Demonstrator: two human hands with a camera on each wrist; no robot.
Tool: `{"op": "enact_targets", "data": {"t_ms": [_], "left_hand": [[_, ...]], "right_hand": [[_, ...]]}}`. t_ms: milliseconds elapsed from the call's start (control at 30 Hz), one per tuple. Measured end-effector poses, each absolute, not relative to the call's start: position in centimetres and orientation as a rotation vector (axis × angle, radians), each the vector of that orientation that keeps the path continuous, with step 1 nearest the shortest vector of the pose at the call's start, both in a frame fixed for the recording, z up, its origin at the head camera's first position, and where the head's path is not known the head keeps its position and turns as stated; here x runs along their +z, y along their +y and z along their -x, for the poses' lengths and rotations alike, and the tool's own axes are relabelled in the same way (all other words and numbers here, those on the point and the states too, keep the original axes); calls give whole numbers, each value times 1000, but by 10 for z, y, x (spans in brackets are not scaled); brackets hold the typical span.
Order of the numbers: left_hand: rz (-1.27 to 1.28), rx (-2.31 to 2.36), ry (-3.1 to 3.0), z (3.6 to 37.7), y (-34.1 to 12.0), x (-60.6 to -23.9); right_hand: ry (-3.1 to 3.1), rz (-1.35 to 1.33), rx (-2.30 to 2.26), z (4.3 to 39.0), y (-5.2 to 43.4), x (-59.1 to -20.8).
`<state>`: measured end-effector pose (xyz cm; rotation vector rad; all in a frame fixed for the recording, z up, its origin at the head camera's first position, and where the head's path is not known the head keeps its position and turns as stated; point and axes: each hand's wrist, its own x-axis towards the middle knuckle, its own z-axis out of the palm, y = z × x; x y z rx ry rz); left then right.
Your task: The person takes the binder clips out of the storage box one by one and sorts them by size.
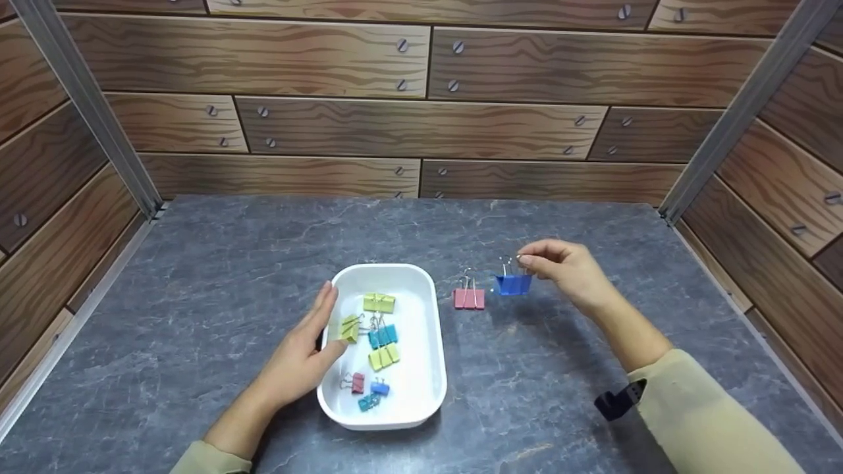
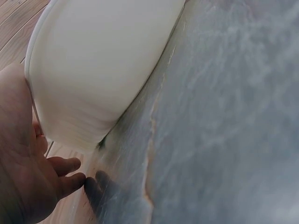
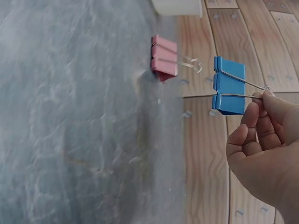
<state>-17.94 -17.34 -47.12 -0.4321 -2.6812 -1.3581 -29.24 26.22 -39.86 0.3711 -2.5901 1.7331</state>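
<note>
My right hand (image 1: 568, 266) pinches a blue binder clip (image 1: 513, 284) by a wire handle, thumb against fingers. In the right wrist view the clip (image 3: 230, 86) hangs beyond the fingertips, its body away from the hand. Left of it a pink binder clip (image 1: 469, 299) stands on the table, wire handles up. My left hand (image 1: 298, 359) rests at the left side of a white tray (image 1: 431, 395), its thumb over the rim and its fingers straight along the outside. Inside the tray lie yellow-green clips (image 1: 379, 303) and a large teal clip (image 1: 382, 336).
Smaller clips lie near the tray's front end: a red one (image 1: 357, 383), a blue one (image 1: 380, 388) and a teal one (image 1: 369, 401). The grey marbled table (image 1: 250, 263) meets wood-patterned walls (image 1: 329, 125) at the back and sides.
</note>
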Motion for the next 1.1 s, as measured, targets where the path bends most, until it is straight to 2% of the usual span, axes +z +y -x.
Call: {"op": "enact_targets", "data": {"t_ms": [1100], "left_hand": [[415, -1354, -2717, 180, -174, -471]], "right_hand": [[-2639, -273, 1829, 309, 264, -438]]}}
